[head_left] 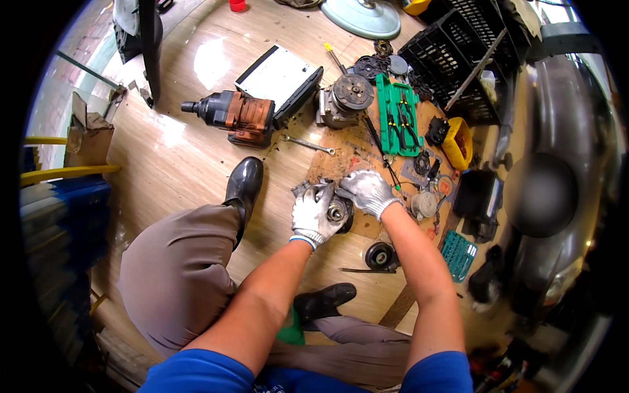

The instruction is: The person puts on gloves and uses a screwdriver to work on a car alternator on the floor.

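Observation:
My gloved left hand (314,213) is wrapped round a dirty metal machine part, seemingly a compressor body (337,211), with a round bore showing on its near side. It rests low over a stained cardboard sheet (367,226). Just to the right, my gloved right hand (365,190) has its fingers pressed together at the part's upper edge. Whatever those fingers pinch is hidden by the glove. Beyond both hands stands a second compressor (337,105) with a round, rusty pulley plate on top. A combination wrench (308,144) lies on the floor ahead of my left hand.
An orange-black impact wrench (246,114) lies at left beside a white-topped case (278,77). A green tool case (400,118) with pliers, a yellow container (458,143) and black crates (445,62) stand right. Nearer are a black pulley (380,256), a teal socket tray (458,255) and a car bumper (553,124).

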Action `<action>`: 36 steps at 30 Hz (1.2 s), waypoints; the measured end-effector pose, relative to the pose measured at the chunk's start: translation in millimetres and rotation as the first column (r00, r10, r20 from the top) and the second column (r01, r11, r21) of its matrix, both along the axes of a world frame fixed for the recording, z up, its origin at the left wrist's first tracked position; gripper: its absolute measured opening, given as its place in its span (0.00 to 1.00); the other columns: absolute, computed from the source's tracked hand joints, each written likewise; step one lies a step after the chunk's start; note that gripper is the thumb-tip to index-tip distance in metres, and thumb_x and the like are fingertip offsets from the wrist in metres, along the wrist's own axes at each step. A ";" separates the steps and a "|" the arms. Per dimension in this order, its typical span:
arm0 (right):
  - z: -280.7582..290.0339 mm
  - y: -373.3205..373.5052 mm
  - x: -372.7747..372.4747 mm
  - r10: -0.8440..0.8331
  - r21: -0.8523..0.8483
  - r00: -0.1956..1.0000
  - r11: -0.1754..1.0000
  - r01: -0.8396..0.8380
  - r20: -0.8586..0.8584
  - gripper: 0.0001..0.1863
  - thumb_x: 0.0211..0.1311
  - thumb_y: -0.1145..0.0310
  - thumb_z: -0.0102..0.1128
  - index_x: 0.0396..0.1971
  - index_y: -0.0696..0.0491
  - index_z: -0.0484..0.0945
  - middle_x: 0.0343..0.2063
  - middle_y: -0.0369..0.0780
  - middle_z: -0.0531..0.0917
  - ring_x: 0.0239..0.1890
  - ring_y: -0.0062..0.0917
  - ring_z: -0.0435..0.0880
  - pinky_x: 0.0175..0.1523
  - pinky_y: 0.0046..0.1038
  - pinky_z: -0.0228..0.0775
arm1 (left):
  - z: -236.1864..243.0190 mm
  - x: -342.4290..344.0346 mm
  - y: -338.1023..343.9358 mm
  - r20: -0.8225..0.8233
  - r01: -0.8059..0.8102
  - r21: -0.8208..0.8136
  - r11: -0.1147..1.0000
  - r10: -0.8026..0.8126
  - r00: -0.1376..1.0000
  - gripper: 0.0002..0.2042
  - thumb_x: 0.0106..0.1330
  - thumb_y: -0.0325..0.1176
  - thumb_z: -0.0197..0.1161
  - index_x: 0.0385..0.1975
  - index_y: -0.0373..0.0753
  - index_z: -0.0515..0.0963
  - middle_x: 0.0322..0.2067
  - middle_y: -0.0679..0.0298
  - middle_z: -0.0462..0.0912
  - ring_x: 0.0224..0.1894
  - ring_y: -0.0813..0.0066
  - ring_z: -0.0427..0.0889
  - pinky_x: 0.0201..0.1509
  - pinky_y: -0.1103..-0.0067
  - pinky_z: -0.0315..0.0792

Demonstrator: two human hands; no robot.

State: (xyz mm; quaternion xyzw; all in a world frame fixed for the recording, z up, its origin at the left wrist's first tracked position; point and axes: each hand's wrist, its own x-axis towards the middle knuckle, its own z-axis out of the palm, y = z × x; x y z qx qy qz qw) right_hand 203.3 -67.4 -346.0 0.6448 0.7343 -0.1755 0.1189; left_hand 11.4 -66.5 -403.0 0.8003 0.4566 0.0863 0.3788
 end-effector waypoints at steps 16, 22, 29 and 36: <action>-22.4 -40.7 -21.0 -0.290 0.129 0.941 0.941 0.314 -0.173 0.17 0.71 0.52 0.54 0.37 0.48 0.85 0.34 0.45 0.85 0.39 0.43 0.86 0.45 0.44 0.78 | -3.8 1.2 -2.1 0.030 -0.016 0.035 0.999 0.015 0.999 0.40 0.50 0.54 0.75 0.66 0.49 0.72 0.58 0.42 0.73 0.61 0.40 0.73 0.65 0.53 0.69; -20.3 -42.4 -33.5 -0.386 0.143 0.907 0.901 0.409 -0.168 0.18 0.71 0.49 0.54 0.43 0.45 0.85 0.35 0.43 0.85 0.39 0.41 0.87 0.43 0.44 0.79 | -2.6 1.1 -1.9 0.053 -0.022 0.049 0.999 0.019 0.998 0.40 0.49 0.53 0.76 0.64 0.46 0.73 0.57 0.41 0.74 0.61 0.40 0.72 0.65 0.52 0.67; -20.2 -41.3 -19.6 -0.304 0.058 0.925 0.944 0.325 -0.229 0.18 0.73 0.52 0.53 0.50 0.47 0.84 0.39 0.45 0.85 0.44 0.43 0.84 0.49 0.42 0.77 | -5.4 2.4 -5.3 0.054 -0.026 0.091 0.996 0.021 0.998 0.39 0.49 0.52 0.76 0.63 0.45 0.74 0.56 0.42 0.74 0.60 0.39 0.72 0.65 0.52 0.67; -16.7 -42.1 -6.5 -0.516 -0.160 0.836 0.856 0.492 -0.187 0.27 0.73 0.43 0.48 0.46 0.51 0.84 0.47 0.48 0.86 0.50 0.44 0.85 0.56 0.43 0.76 | -7.6 2.5 -5.7 0.072 -0.034 0.104 0.994 0.027 0.997 0.38 0.48 0.50 0.77 0.62 0.45 0.75 0.55 0.41 0.75 0.60 0.38 0.72 0.64 0.52 0.68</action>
